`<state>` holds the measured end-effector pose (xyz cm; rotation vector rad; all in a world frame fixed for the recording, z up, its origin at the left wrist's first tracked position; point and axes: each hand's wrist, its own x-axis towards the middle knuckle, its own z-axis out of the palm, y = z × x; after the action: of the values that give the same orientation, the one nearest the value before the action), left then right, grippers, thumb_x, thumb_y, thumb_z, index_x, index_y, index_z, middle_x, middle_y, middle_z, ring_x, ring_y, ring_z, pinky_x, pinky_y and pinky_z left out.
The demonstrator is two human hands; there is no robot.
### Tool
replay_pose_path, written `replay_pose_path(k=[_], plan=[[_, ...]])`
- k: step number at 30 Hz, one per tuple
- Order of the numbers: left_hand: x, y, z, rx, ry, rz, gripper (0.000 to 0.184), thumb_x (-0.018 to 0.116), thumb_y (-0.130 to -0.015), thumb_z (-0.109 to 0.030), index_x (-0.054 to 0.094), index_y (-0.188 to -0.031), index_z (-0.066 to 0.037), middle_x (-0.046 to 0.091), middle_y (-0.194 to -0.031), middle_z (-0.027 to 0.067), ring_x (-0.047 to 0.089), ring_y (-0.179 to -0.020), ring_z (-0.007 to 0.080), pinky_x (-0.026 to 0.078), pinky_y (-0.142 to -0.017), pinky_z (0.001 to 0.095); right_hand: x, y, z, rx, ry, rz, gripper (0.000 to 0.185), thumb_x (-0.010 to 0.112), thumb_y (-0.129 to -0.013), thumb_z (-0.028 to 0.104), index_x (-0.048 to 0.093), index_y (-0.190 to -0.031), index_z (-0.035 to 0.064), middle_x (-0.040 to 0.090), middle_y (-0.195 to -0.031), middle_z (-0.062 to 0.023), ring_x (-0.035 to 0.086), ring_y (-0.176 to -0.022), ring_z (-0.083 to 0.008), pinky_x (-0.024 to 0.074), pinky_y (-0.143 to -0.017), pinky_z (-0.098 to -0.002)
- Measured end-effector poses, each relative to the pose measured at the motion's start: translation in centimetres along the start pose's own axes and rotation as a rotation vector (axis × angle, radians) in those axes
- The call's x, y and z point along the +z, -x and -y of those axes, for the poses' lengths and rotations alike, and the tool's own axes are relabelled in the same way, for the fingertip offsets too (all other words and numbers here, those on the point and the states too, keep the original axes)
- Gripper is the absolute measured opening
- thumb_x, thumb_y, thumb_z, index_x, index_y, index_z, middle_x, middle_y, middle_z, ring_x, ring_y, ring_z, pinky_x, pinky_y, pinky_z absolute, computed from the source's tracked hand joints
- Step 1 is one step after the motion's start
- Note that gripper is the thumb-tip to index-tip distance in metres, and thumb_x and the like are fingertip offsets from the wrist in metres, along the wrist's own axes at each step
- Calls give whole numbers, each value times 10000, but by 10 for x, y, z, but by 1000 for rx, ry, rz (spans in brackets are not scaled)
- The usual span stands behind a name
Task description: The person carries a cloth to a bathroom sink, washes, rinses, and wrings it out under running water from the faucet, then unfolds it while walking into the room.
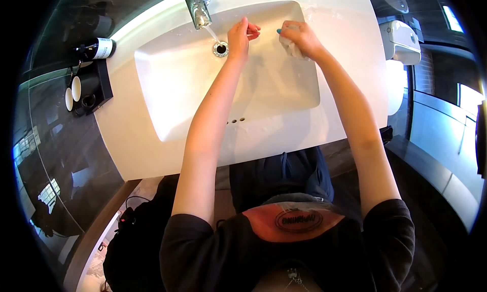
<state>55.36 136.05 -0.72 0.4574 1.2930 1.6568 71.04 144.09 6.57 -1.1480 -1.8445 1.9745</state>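
My left hand is over the white sink basin, beside the running water. Its fingers are loosely curled and apart, and nothing shows in them. Close to the basin's right wall, my right hand is closed around a crumpled, whitish, wet-looking cloth, part of which hangs below the fingers. Water falls from the chrome faucet toward the round metal drain, just left of my left hand.
On the counter's left side stand a dark pump bottle with a white label and a black tray holding small items. A white toilet is at the right. Black bag-like fabric lies at the lower left.
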Motion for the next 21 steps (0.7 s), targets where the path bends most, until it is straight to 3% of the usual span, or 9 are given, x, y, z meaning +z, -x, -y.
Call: replay_pose_path(k=[2,7,11,13,16,19,20,21], plan=[[2,7,3,-39,-18,12,365,390,-903,-321,505,-684,-53,574,-746,90,543,-660,151,456,-642,279,5,11,-10,-27,-65,-35,222,535,-724,209,546,-657,-2,554,-579,-83,535,-482,-160,419,-459,-271],[3,26,5,-95,-70,58,380,376,-906,-341,526,-726,-42,586,-730,77,545,-636,127,458,-614,251,19,30,-15,-106,145,-140,274,466,-707,222,547,-627,-27,582,-602,-131,558,-513,-185,447,-482,-303],[5,46,-7,-196,-72,284,401,361,-905,-394,537,-874,-34,582,-869,79,554,-763,142,468,-668,269,32,22,-26,-56,175,-285,315,455,-721,263,574,-667,-24,592,-647,-148,577,-596,-211,463,-549,-322],[2,54,-11,-200,-90,363,383,413,-890,-382,481,-1043,-37,543,-1014,79,535,-906,169,475,-743,323,37,8,-33,-13,124,-380,342,465,-750,302,585,-724,-17,602,-700,-149,583,-655,-214,465,-595,-319],[-3,60,-10,-185,-178,334,402,493,-869,-298,400,-1175,-54,517,-1093,63,499,-1027,189,469,-818,377,46,-16,-35,82,-87,-275,418,456,-807,374,561,-929,-12,596,-843,-150,580,-762,-220,457,-672,-319],[-30,44,-2,-173,-236,128,405,519,-854,-307,425,-1156,-53,524,-1081,57,511,-1005,183,467,-810,364,66,-34,-32,63,-547,76,483,430,-850,398,454,-1110,-8,564,-948,-128,571,-832,-223,455,-727,-333],[-44,35,-1,-154,-240,57,367,516,-855,-301,456,-1128,-64,534,-1069,57,532,-957,182,471,-781,355,71,-36,-28,30,-538,115,380,481,-862,278,401,-1150,43,520,-1013,-105,542,-888,-181,453,-783,-347],[-57,25,-2,-174,-166,6,337,510,-857,-285,466,-1112,-69,539,-1051,59,537,-932,177,473,-764,349,74,-44,-29,5,-453,141,376,512,-845,245,403,-1144,45,524,-998,-99,541,-888,-176,453,-782,-340]])
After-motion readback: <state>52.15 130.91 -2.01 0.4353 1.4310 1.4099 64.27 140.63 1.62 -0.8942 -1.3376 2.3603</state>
